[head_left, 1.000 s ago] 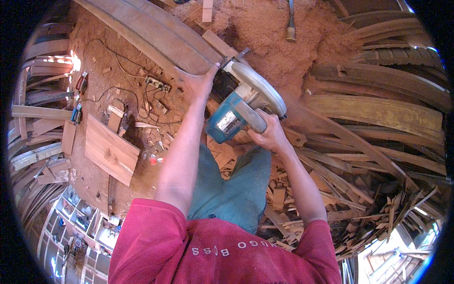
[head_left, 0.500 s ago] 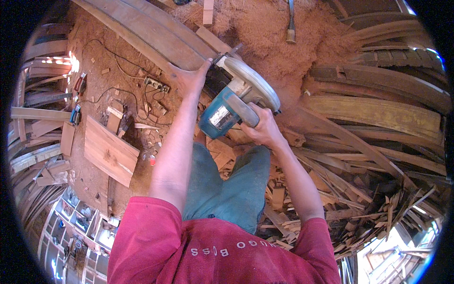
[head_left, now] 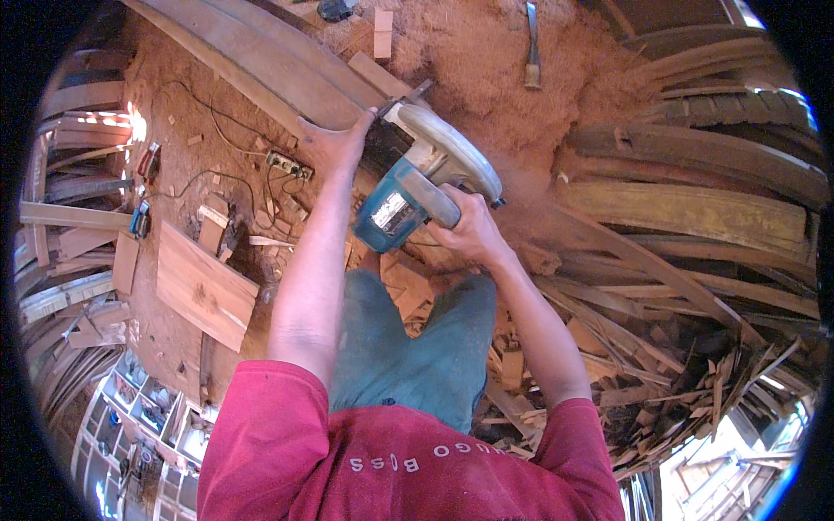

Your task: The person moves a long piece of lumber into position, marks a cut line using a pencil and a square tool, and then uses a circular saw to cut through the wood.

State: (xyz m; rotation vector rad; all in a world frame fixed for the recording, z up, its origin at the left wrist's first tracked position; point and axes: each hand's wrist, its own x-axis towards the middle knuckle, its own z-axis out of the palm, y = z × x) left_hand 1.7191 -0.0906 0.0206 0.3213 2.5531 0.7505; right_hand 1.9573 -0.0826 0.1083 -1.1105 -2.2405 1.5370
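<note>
In my right hand (head_left: 472, 227) is the rear handle of a blue circular saw (head_left: 393, 207), my fingers wrapped round it. The saw's pale blade guard (head_left: 456, 143) slants down to the right. My left hand (head_left: 334, 146) lies at the near end of a long, wide wooden plank (head_left: 287, 74), thumb and fingers spread apart. Its thumb reaches the front edge of the saw's base; the fingertips at the plank's edge are partly hidden. Under the saw, the blade and the cut line are hidden from view.
Sawdust heaps (head_left: 486, 52) lie beyond the saw, with a chisel-like tool (head_left: 532, 52) on them. A power strip (head_left: 289, 165) with cords sits at left, near a board (head_left: 207, 286). Stacked planks (head_left: 695, 208) and offcuts (head_left: 686, 382) fill the right. My legs (head_left: 417, 347) are close below the saw.
The saw and both my hands have shifted slightly to the left. My right hand keeps its grip on the handle, and my left hand stays spread at the plank's end.
</note>
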